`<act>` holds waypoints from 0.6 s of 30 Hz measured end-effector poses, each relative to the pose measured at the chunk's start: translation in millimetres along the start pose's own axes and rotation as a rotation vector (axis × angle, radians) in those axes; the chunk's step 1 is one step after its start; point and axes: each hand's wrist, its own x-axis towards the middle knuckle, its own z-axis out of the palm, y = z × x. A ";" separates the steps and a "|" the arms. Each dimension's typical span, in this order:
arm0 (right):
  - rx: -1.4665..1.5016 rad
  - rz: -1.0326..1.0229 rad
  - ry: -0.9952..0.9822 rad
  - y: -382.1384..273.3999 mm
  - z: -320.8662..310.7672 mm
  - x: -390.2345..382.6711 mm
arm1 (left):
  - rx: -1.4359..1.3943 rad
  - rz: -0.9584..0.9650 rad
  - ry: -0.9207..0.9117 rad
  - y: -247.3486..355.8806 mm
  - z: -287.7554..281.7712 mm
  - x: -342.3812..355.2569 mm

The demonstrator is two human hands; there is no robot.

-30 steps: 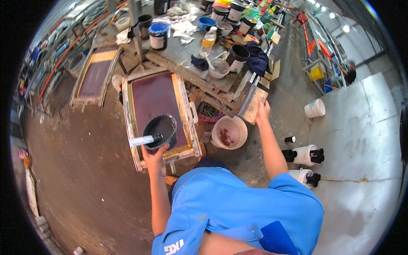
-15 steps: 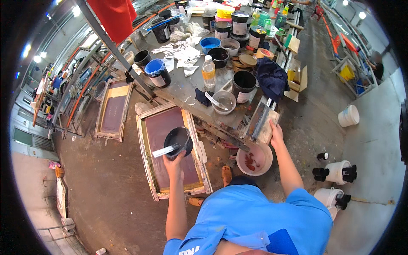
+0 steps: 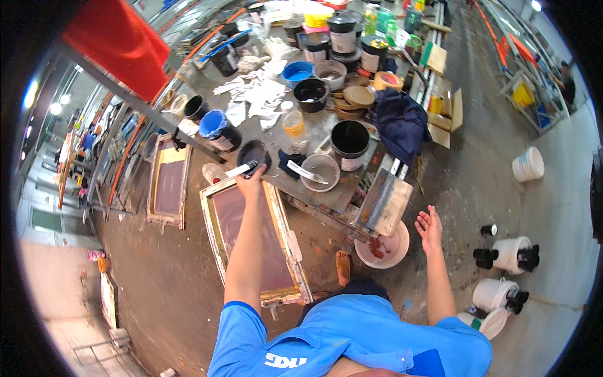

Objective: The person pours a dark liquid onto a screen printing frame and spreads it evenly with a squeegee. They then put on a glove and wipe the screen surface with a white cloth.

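Note:
My left hand (image 3: 250, 182) is closed on a dark cup (image 3: 254, 154) with a white-handled tool (image 3: 239, 169) across it, at the near left edge of the cluttered grey table (image 3: 326, 198). Below it a wooden-framed screen (image 3: 248, 232) with purplish mesh stands on the floor. My right hand (image 3: 430, 229) is open and empty, fingers loosely curled, just right of a pale board with a dark strip (image 3: 392, 204) lying on the table's corner. Beside the cup are a dark cloth (image 3: 292, 164), a bowl with a white stick (image 3: 321, 179) and a black bucket (image 3: 348, 141).
Paint pots (image 3: 342, 41), white rags (image 3: 257, 100) and navy fabric (image 3: 399, 125) cover the table. A pail of pinkish liquid (image 3: 399, 251) stands below its corner. A second screen (image 3: 169, 182) is at left, white buckets (image 3: 512, 257) at right, and another person (image 3: 565, 88) at far right.
My left hand has carried the cup forward from over the screen to the table edge. My right hand has let go of the board and moved down and right. The view takes in more table.

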 end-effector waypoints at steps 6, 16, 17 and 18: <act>-0.082 -0.052 0.091 -20.9 -17.1 -2.4 | 0.095 -0.179 -0.150 -27.2 13.7 46.0; -0.233 -0.848 -0.120 -129.7 139.4 -21.9 | 0.384 -0.108 -0.145 -56.5 -88.8 -38.2; -0.240 -0.954 -0.210 -146.5 166.8 -43.6 | 0.419 -0.188 -0.135 -40.0 -103.4 -59.4; -0.223 -1.089 -0.374 -160.0 194.9 -68.6 | 0.438 -0.190 -0.075 -31.6 -136.7 -75.8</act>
